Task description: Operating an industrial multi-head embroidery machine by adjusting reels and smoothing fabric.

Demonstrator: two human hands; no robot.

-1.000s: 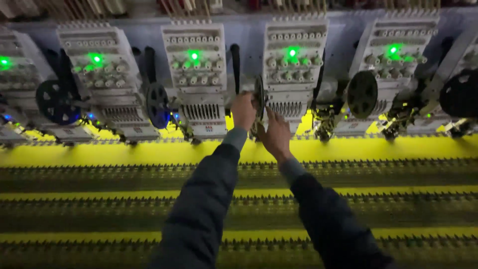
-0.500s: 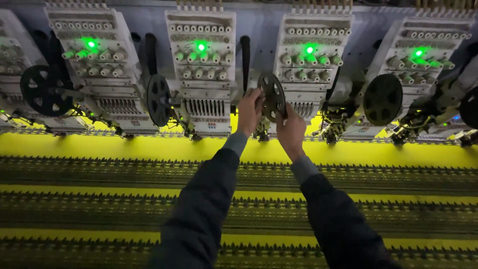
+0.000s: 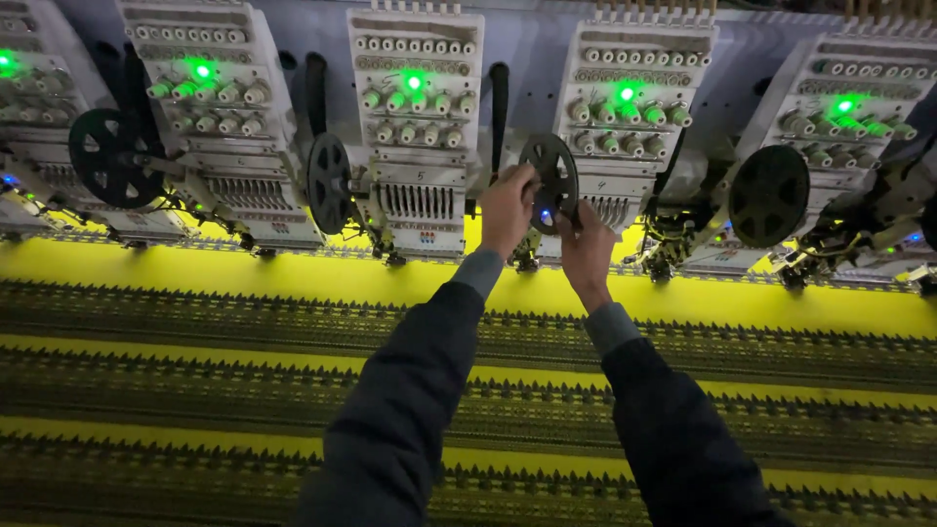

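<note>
Left hand: your left hand (image 3: 508, 207) is raised to the dark spoked reel (image 3: 549, 182), at its 9 o'clock edge; the fingers are curled together against the reel's rim, touching it.
Right hand: your right hand (image 3: 584, 252) sits at the reel's 5 o'clock, just below it; the fingers point upward and lie against the lower rim (whether they truly pinch it or only rest there, you cannot tell from here).
Reel: it stands upright, edge turned slightly toward you, hung between two white embroidery heads, the middle head (image 3: 417, 127) at its 9 o'clock and the next head (image 3: 630, 117) at its 3 o'clock. A small blue light (image 3: 545, 219) glows just under it, between your two hands.
Other reels: a like reel (image 3: 328, 182) hangs at 9 o'clock of yours, well apart; another (image 3: 109, 157) farther out the same way; a third (image 3: 768, 195) at 3 o'clock, well apart.
Machine heads: each one carries a green lamp (image 3: 414, 82) near its top and rows of pale knobs.
Table: the long yellow table (image 3: 293, 278) runs under the heads at 6 o'clock of the reel, crossed by dark stitched bands (image 3: 244, 327) from side to side.
Sleeves: both your forearms are in dark sleeves (image 3: 410, 410) with a grey cuff showing at each wrist.
</note>
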